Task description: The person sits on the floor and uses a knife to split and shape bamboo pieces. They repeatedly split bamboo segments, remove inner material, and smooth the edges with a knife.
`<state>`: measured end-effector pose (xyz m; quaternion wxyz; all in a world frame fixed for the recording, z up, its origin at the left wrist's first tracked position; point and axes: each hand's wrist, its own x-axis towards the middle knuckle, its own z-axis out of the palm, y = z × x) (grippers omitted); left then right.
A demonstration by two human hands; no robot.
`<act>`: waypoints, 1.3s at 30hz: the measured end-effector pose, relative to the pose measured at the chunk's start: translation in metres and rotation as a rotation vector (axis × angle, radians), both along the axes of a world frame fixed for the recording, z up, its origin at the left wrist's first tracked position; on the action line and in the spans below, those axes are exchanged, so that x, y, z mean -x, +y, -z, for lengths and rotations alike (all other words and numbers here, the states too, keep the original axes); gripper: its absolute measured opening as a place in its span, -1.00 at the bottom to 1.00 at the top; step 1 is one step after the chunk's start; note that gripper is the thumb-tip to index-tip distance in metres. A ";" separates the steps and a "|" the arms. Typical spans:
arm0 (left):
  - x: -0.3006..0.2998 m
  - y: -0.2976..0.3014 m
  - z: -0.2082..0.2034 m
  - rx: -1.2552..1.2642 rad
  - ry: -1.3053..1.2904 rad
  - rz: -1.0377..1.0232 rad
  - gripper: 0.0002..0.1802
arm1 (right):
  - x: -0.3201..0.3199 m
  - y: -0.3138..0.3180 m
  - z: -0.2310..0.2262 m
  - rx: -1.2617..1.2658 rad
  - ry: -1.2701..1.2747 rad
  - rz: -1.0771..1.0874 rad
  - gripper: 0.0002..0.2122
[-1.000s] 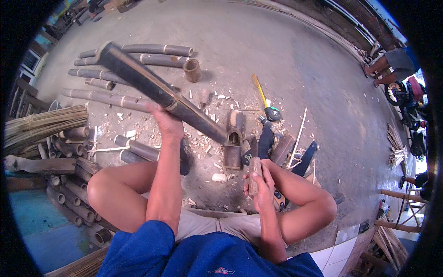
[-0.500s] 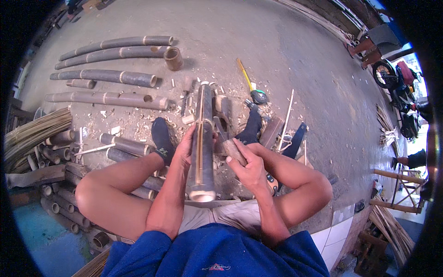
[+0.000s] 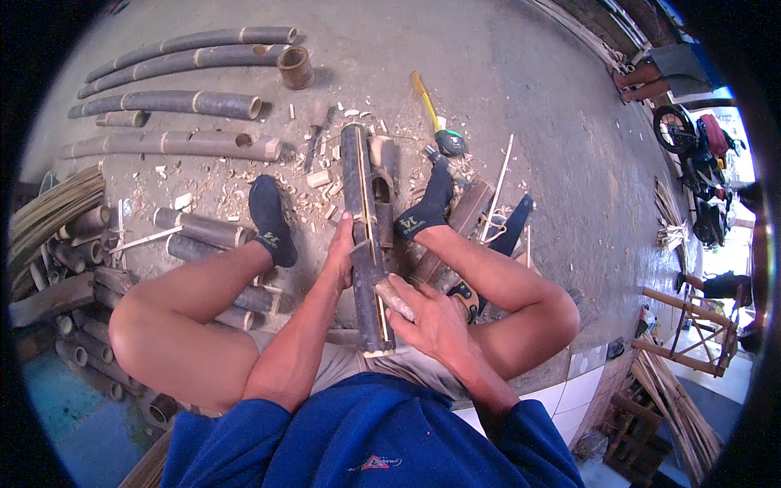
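Note:
Between my legs a dark bamboo tube stretches away from me, with a long slit down its length showing pale cut edges. My left hand is closed around its left side, about midway along. In my right hand is the wooden handle of a knife, gripped over the tube's near half. The knife's grey blade lies across the tube near my left fingers; whether it cuts in cannot be told. Beyond the tube, a shorter bamboo piece with a hole lies on the floor.
Wood shavings and chips surround my feet. Long bamboo tubes and a bamboo ring lie far left. A tape measure sits ahead; a saw lies right. Bundled strips and stacked tubes are at left. A motorcycle stands far right.
My right hand has brought the knife leftward and down onto the tube, its blade now over the slit. The tube has turned slightly, moving the slit rightward. The whole view has shifted a little.

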<state>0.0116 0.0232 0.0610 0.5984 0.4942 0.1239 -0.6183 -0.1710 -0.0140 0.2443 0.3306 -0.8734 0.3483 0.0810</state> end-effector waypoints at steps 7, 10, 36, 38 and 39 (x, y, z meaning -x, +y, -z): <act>0.008 0.006 -0.002 0.021 0.042 0.006 -0.29 | -0.003 -0.002 0.010 0.008 0.012 -0.002 -0.45; 0.018 0.007 -0.004 0.042 -0.040 -0.063 -0.26 | -0.024 -0.014 0.024 0.045 -0.027 0.014 -0.45; 0.033 0.005 0.009 -0.013 -0.223 -0.044 -0.24 | -0.104 -0.081 0.105 0.111 -0.157 0.119 -0.51; 0.032 0.005 0.005 -0.046 -0.246 -0.027 -0.24 | -0.128 -0.098 0.118 0.116 -0.178 0.143 -0.49; 0.031 0.005 0.004 -0.060 -0.233 -0.011 -0.24 | -0.141 -0.109 0.124 0.139 -0.205 0.153 -0.48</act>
